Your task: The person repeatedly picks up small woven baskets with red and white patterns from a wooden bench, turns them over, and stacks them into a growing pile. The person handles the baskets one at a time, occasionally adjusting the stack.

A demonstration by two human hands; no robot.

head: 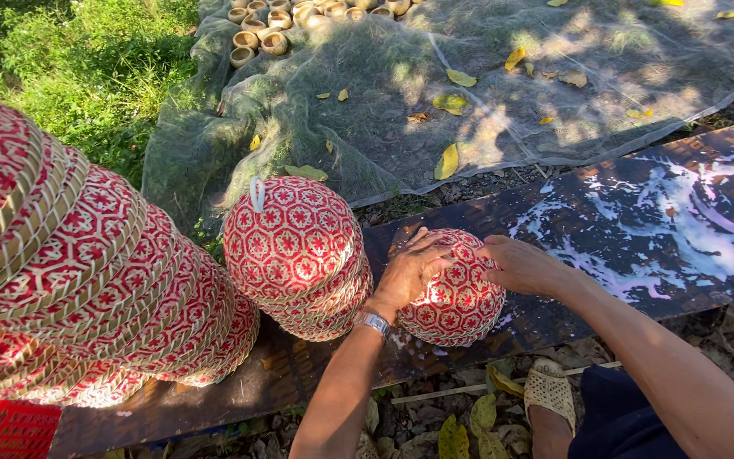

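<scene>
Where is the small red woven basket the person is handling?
In the head view, the small basket sits centre-right on the dark board, between both hands, just right of a bigger stack of baskets.
</scene>
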